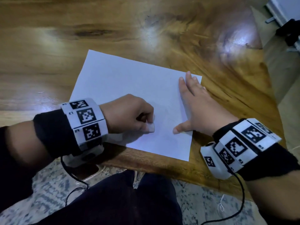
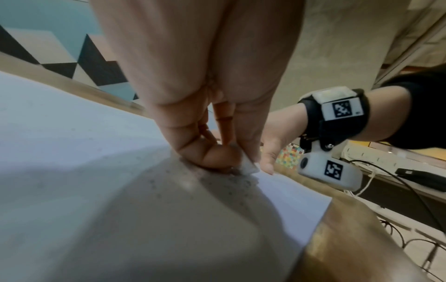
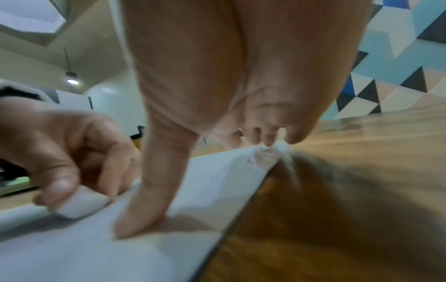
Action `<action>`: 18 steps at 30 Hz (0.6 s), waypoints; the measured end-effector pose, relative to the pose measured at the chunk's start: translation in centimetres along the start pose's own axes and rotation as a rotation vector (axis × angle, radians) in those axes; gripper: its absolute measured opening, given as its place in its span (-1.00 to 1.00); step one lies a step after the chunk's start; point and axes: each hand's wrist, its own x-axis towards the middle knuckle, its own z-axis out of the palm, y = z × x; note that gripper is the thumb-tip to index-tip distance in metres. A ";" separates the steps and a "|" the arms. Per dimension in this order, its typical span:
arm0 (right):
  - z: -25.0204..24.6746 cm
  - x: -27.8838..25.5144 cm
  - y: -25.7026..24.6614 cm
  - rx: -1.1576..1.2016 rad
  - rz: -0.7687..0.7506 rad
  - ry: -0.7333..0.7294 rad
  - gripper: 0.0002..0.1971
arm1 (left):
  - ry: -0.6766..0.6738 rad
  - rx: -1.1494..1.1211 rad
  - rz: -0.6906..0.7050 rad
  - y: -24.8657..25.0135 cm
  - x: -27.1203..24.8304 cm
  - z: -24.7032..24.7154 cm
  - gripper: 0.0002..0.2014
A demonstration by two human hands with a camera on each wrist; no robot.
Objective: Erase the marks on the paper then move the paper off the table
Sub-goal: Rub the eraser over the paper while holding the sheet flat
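A white sheet of paper [image 1: 129,95] lies on the wooden table [image 1: 81,38] near its front edge. My left hand [image 1: 129,114] pinches a small white eraser [image 1: 151,128] and holds it down on the sheet's near part. The left wrist view has the eraser [image 2: 248,167] under my fingertips, with grey crumbs scattered on the paper [image 2: 60,152]. Only faint marks show beside the eraser. My right hand [image 1: 196,104] lies flat with spread fingers on the sheet's right edge, thumb [image 3: 144,200] pressing the paper [image 3: 72,248]. The eraser [image 3: 79,204] appears blurred beside that thumb.
The table's front edge [image 1: 146,166] runs just below the sheet, with speckled floor [image 1: 203,200] and my dark trousers [image 1: 129,200] beyond it. A white and black object [image 1: 285,18] stands off the table at the far right. Black cables hang from both wrist cameras.
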 end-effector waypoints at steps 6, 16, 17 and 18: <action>1.1 -0.5 -1.0 -0.058 0.074 -0.033 0.41 | 0.115 0.048 -0.005 0.6 1.6 -1.4 -0.83; 1.1 -0.6 -1.2 -0.170 0.102 -0.005 0.40 | -0.075 0.057 0.175 2.1 -0.9 2.3 -0.72; 1.1 -0.6 -1.2 -0.170 0.100 -0.006 0.40 | -0.117 0.053 0.150 1.9 -1.1 2.3 -0.76; 1.1 -0.7 -1.2 -0.170 0.100 -0.008 0.40 | -0.105 0.058 0.140 1.7 -0.7 1.8 -0.81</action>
